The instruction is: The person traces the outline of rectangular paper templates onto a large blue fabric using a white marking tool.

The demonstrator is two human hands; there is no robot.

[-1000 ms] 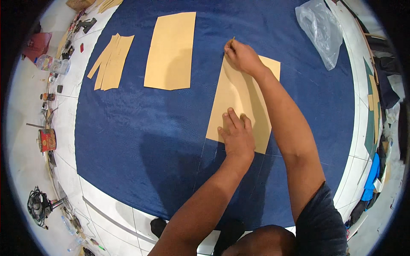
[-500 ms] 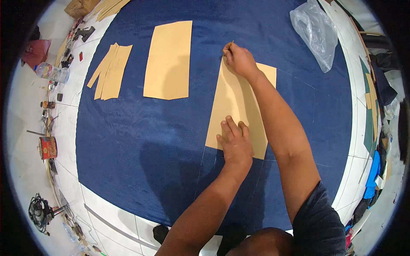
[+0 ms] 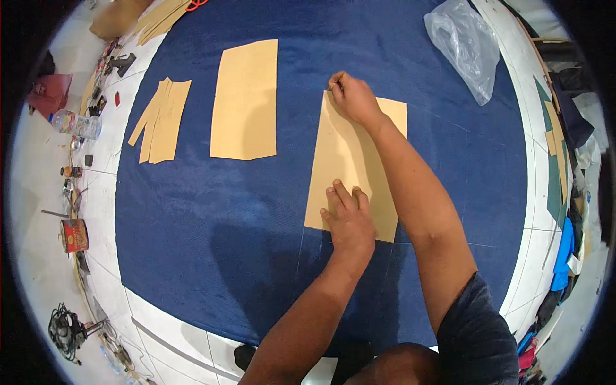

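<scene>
A tan card pattern piece [image 3: 330, 160] lies flat on a large dark blue cloth [image 3: 173, 218]. Spread over its near part, my left hand [image 3: 350, 221] presses down with fingers apart. My right hand [image 3: 356, 99] is at the card's far left corner, fingertips pinched together; what they hold, if anything, is too small to make out. Thin pale lines run across the cloth around the card's near edge. Left of it rests a second tan card piece [image 3: 245, 96], and farther left are several narrow card strips [image 3: 163, 122], partly overlapping.
A clear plastic bag [image 3: 465, 51] lies at the cloth's far right. Red handles [image 3: 196, 4] show at the top edge. Along the left wall stand a plastic bottle [image 3: 76, 124], a red tin [image 3: 75, 235] and a black fan [image 3: 66, 330]. Blue fabric [image 3: 563, 256] is heaped at right.
The view has shifted slightly, bringing the red handles into sight. My right hand's fingertips are a little closer to the card's corner. My left hand stays on the card.
</scene>
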